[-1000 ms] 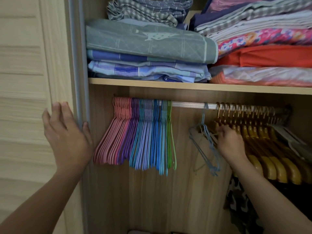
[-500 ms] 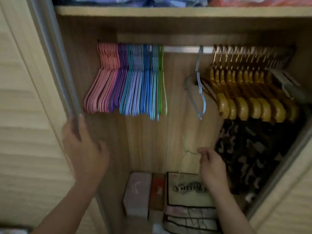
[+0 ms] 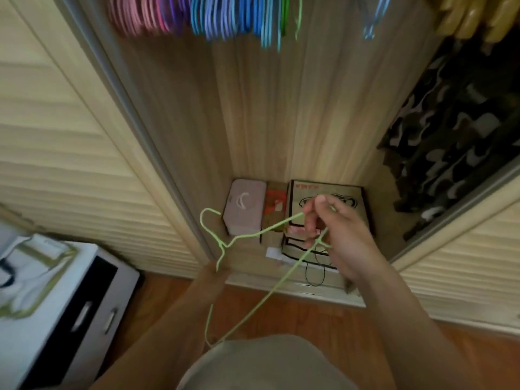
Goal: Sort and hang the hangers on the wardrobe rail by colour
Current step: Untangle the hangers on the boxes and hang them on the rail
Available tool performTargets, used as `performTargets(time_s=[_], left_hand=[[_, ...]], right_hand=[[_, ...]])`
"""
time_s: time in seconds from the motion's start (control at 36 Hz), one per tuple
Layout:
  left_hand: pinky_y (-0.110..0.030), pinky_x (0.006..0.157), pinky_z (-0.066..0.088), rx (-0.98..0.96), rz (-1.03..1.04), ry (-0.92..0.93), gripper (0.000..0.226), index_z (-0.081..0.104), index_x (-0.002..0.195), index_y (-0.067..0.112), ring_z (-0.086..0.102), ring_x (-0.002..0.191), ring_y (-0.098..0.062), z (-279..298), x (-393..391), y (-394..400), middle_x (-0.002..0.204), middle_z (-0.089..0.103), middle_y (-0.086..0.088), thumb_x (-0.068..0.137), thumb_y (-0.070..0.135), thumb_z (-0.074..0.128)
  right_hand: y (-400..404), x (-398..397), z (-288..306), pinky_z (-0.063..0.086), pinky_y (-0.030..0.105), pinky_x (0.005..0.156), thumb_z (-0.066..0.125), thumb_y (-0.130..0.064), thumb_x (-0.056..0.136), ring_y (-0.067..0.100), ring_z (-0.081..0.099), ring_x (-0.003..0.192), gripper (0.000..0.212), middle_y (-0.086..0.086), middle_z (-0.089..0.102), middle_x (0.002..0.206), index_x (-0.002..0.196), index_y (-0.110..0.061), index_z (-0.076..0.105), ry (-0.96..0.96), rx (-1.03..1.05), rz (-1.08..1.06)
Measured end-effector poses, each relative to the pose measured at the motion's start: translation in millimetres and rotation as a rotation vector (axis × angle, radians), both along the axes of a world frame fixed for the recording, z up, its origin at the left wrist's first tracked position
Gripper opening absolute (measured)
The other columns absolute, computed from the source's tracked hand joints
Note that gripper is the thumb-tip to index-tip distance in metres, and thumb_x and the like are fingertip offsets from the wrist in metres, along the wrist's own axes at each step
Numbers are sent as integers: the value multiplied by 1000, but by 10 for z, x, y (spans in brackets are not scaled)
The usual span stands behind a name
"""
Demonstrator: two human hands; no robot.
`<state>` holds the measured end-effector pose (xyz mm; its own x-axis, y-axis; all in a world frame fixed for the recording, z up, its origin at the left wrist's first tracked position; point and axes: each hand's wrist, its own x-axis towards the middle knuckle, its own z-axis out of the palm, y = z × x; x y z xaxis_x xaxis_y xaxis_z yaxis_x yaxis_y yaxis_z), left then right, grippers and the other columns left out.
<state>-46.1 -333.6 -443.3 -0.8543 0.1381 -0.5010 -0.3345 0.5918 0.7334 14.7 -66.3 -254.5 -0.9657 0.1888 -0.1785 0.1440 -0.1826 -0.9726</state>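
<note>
My right hand (image 3: 334,232) pinches a thin light-green wire hanger (image 3: 253,235) by one shoulder, low in front of the wardrobe's floor. The hanger's hook points left and its long bottom wire runs down toward my body. My left arm reaches to the hanger's neck, where my left hand (image 3: 215,273) is foreshortened, so its grip is unclear. Along the top edge hang the sorted hangers: pink (image 3: 132,15), purple (image 3: 174,12), blue (image 3: 225,18) and green (image 3: 284,15). A pale blue hanger (image 3: 371,18) hangs apart, and wooden hangers (image 3: 472,15) fill the right.
A pink box (image 3: 244,206), a red-printed packet (image 3: 275,204) and a brown paper bag (image 3: 326,192) sit on the wardrobe floor. A camouflage garment (image 3: 450,136) hangs at right. Louvred sliding doors (image 3: 56,122) flank the opening. A white cabinet (image 3: 56,305) stands at lower left.
The view has tipped down from the rail to the wardrobe floor. My right hand came down off the rail and now holds the light-green hanger; my left hand left the door edge and came toward it.
</note>
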Motion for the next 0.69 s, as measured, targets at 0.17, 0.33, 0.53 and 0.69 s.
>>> performTargets(time_s=[0.17,0.33,0.53,0.69], left_hand=[[-23,47,51,222,230,-232,23,69,100,-6,66,51,-14,90,163,102,67,72,-8,106,4,49],[-31,62,55,317,139,-337,31,68,109,13,74,79,-23,482,123,108,92,77,-4,111,26,40],[-60,105,48,541,161,-298,32,74,119,38,55,133,-29,865,-26,375,142,61,2,107,46,46],[-54,94,56,712,362,-285,29,74,121,32,45,136,-30,1187,-53,816,148,43,0,105,42,52]], right_hand=[[244,-26,-124,53,32,57,48,-34,104,71,49,95,34,10,49,65,96,-8,67,-49,-130,-51],[472,26,-308,55,35,84,45,-21,108,17,73,76,26,12,58,94,120,-3,59,-100,-113,-96],[401,-16,-510,44,40,111,65,-28,97,14,55,124,48,-10,62,124,141,-29,46,-371,184,55],[27,107,-546,43,24,99,67,-50,92,-9,45,127,59,-26,41,147,147,-44,45,-341,333,532]])
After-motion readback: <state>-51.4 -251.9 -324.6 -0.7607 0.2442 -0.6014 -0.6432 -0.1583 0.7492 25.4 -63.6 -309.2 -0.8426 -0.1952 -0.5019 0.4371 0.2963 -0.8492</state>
